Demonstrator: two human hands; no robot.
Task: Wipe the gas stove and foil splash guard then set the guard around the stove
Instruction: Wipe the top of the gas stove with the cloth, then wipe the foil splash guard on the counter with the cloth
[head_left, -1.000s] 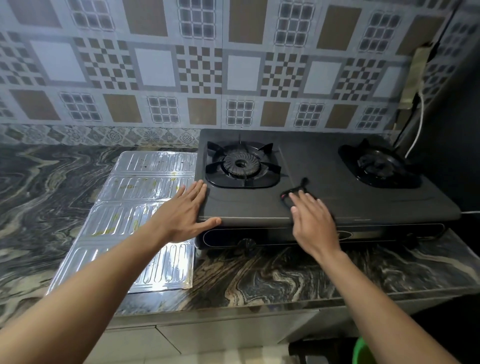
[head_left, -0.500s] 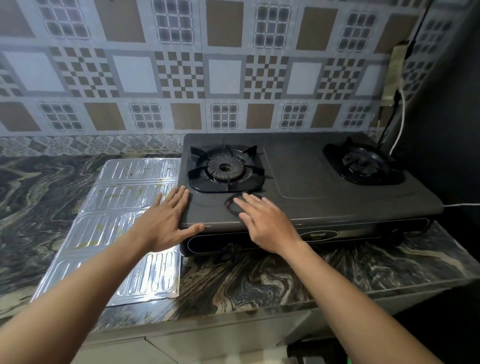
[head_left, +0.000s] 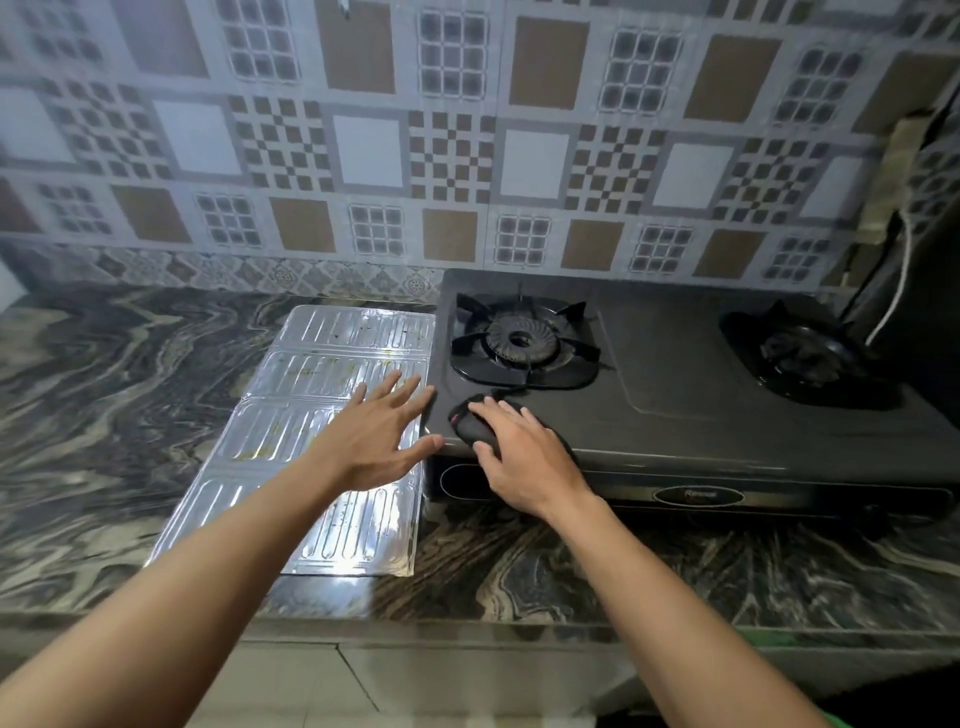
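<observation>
A black two-burner gas stove (head_left: 675, 395) stands on the marble counter against the tiled wall. My right hand (head_left: 519, 452) lies flat on a dark cloth (head_left: 470, 423) at the stove top's front left corner, just in front of the left burner (head_left: 519, 340). My left hand (head_left: 382, 434) rests with spread fingers against the stove's left edge, its thumb on the front corner. The silver foil splash guard (head_left: 311, 405) lies flat on the counter left of the stove, with yellowish stains on it; my left forearm covers part of it.
The dark veined marble counter (head_left: 114, 395) stretches to the left. A second burner (head_left: 805, 358) sits at the stove's right. A white cable (head_left: 904, 280) runs down a dark surface at the far right. The counter's front edge (head_left: 467, 623) is close to me.
My right hand has slid the cloth leftward along the stove's front, from the middle to the left corner. My left hand has stayed at the stove's left edge. The camera shifted left.
</observation>
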